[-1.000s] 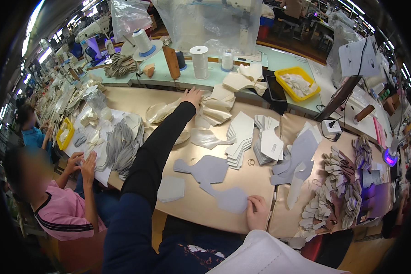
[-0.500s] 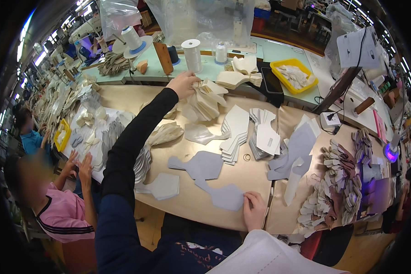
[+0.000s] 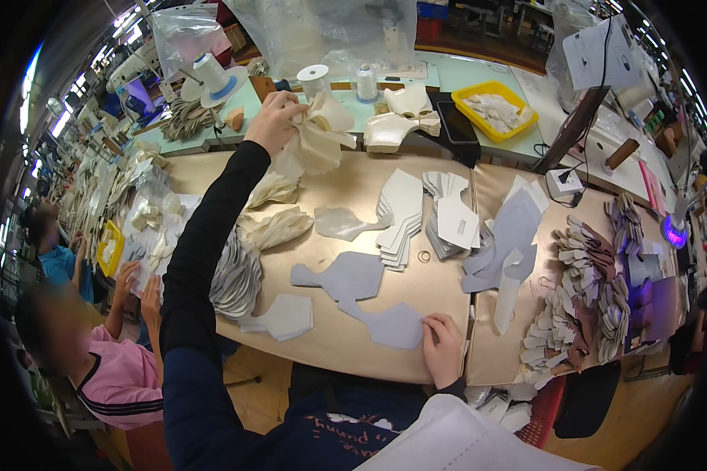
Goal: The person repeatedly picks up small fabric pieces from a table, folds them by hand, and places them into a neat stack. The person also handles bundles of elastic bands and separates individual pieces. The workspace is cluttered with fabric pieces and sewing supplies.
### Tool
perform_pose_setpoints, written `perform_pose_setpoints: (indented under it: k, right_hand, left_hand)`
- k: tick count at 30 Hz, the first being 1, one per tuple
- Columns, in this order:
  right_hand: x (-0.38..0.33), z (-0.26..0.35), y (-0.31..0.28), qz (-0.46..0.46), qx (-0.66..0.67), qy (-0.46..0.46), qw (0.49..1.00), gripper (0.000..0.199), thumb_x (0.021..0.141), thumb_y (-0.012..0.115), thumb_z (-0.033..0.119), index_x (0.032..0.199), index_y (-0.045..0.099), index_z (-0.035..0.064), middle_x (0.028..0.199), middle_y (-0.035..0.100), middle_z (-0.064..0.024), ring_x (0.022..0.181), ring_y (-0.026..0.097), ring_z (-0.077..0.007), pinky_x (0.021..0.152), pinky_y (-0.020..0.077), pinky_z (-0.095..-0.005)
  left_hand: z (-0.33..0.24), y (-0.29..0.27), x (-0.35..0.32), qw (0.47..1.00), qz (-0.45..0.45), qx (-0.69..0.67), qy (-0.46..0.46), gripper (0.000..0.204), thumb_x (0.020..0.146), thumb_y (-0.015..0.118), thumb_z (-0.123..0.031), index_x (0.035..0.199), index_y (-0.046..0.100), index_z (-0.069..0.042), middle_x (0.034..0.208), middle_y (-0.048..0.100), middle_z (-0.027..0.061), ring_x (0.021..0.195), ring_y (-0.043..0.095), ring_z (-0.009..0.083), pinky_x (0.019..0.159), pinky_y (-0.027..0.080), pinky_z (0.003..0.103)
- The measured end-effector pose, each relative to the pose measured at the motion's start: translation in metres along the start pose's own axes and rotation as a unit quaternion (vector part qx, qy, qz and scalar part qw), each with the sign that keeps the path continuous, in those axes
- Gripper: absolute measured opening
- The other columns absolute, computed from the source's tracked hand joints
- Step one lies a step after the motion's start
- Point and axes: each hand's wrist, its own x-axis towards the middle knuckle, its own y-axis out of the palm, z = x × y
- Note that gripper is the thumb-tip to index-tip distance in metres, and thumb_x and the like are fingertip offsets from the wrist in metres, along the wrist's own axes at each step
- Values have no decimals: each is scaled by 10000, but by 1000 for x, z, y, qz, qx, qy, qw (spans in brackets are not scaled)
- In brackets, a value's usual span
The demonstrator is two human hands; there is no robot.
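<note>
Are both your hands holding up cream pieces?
No, only the left hand holds up cream pieces; the right hand is at the edge of a grey piece lying on the table.

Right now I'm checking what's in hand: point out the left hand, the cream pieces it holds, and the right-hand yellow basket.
Left hand (image 3: 272, 122): head view, on the back of the hand.
Cream pieces (image 3: 317, 144): head view, on the bunch's middle.
Yellow basket (image 3: 504, 136): head view, on its near rim.

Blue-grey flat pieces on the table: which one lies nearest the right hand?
The front piece: its broad end meets the right hand. The piece behind its narrow end and the overlapping pieces at right lie farther off.
</note>
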Motion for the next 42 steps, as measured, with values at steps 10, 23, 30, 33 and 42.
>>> perform_pose_setpoints:
  k: [10,23,30,33,42]
  right_hand:
    - [-2,-6,3,1,-4,20,1000,96,895,660,-12,981,695,-39,1012,670,-140,909,675,-288,801,539,-339]
    - [-3,-6,5,6,-25,59,998,100,873,675,0,966,713,-3,998,681,-118,902,682,-278,794,542,-343]
    - [-1,3,3,5,-35,85,996,99,871,686,12,962,726,14,999,693,-105,908,690,-272,787,548,-342]
    - [0,4,2,-1,-32,76,997,102,871,692,20,965,732,16,999,699,-106,908,693,-271,782,553,-340]
    - [-1,2,2,-5,-20,87,996,112,869,697,21,971,742,12,1001,709,-119,897,698,-266,776,555,-332]
  left_hand:
    - [7,16,19,987,20,-128,-99,393,701,731,-47,1069,786,-174,1073,647,55,1072,610,265,929,513,371]
    - [5,86,111,967,-237,-37,-86,339,752,729,-28,1040,781,-199,1261,617,69,1211,549,330,1052,424,456]
    - [-60,197,103,973,145,-140,-113,229,789,666,-57,981,768,-128,1208,661,128,1205,578,332,1003,483,450]
    - [-100,231,84,983,120,-121,-61,386,785,766,-183,1151,677,-98,1255,618,133,1213,570,329,989,481,444]
    - [-67,257,107,961,199,-178,-64,615,760,764,-144,1343,573,-85,1229,640,171,1153,611,359,976,485,422]
